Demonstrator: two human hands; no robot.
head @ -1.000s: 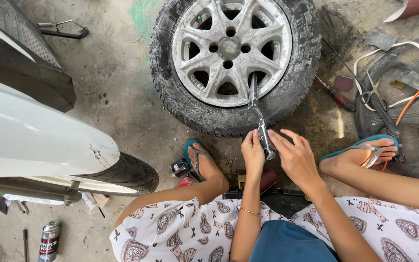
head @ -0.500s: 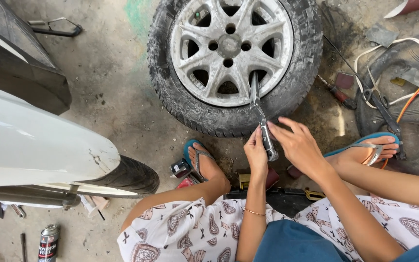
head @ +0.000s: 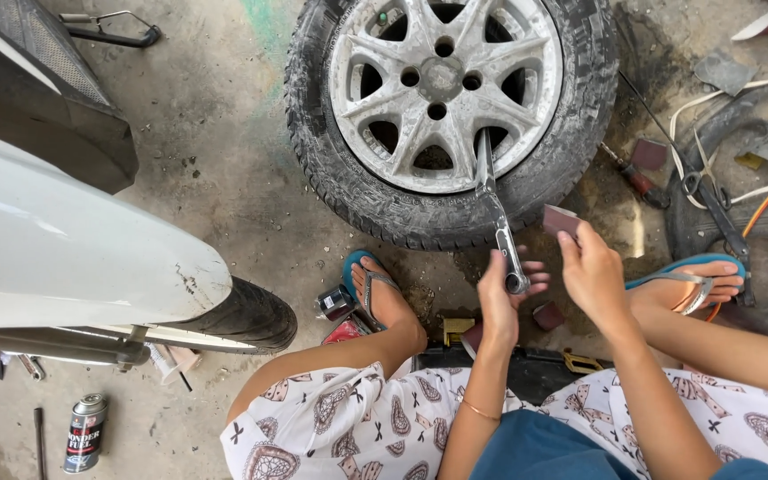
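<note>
Stained concrete workshop floor, w/ a car wheel lying flat ahead, white car bumper at left, a spray can near the bottom-left corner. Left hand is fisted round the lower end of a metal lever tool whose tip rests on the alloy rim. Right hand, just beside it, pinches 1 small reddish sandpaper piece in its fingertips, forearms reaching fwd between 2 blue flip-flops.

You sit over a stained, grey concrete floor in daylight. A white car body fills your left. Cables lie at right.
</note>
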